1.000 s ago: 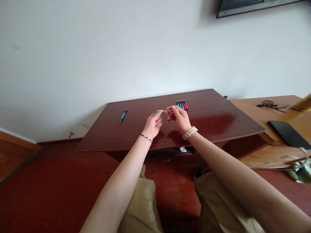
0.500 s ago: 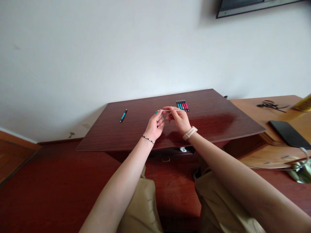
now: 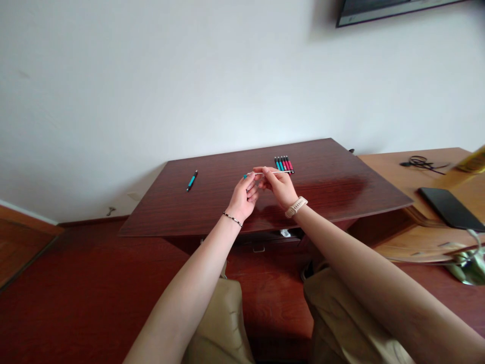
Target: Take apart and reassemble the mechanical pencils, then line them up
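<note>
Over the dark red-brown table, my two hands meet at the fingertips. My left hand is closed, with a bit of a teal pen barrel showing at its fingertips; the rest of that barrel is hidden. Pinched in my right hand is a thin white pen refill with a dark end at the right. It runs level towards the left fingertips. Just behind my right hand lies a row of several pens, teal and pink with black ends. One teal pen lies alone at the left.
A lighter wooden cabinet adjoins the table on the right, bearing a black cable, a black phone and a yellow object. A drawer handle shows under the table. The wall rises behind.
My left hand has shifted slightly right, closer to my right hand. The refill reaches a little further right. The pens on the table stay where they were.
</note>
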Tool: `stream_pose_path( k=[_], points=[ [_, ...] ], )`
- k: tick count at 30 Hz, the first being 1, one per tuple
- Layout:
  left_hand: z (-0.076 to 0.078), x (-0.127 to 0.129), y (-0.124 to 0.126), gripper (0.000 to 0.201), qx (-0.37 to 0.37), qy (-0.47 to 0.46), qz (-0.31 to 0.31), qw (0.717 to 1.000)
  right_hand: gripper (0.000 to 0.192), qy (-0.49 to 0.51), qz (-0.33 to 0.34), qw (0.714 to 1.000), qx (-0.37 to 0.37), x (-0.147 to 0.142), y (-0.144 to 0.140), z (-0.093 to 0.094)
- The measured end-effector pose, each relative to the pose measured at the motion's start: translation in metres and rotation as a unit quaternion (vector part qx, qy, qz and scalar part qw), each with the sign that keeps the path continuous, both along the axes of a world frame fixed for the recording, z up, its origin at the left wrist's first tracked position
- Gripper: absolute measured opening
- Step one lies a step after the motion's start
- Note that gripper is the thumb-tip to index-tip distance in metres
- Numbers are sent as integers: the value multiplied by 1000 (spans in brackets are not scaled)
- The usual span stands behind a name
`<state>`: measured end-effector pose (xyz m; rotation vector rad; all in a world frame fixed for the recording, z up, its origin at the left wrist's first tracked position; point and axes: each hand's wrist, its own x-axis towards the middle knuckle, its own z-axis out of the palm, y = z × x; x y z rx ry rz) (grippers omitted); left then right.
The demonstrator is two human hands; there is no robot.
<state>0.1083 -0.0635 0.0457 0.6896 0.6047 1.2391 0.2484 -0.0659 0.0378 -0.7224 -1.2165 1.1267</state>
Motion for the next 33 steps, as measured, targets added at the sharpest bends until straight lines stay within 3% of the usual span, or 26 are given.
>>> stream_pose_path(
  k=[7,16,27,33],
  points=[
    [0,-1,1,36,-6,-11,-5,1000,49,-47,-5,998,37,-1,-1,2],
    [-2,-2,2,35,0,-6,-2,1000,51,-18,-10,999,25,-4,1,-1],
    [-3,-4,2,38,42,51,18,998,51,62,24,997,-27,-10,1,-6],
    [3,-6,-2,36,77,126,48,988,51,99,25,993,-64,-10,3,-11]
  ],
)
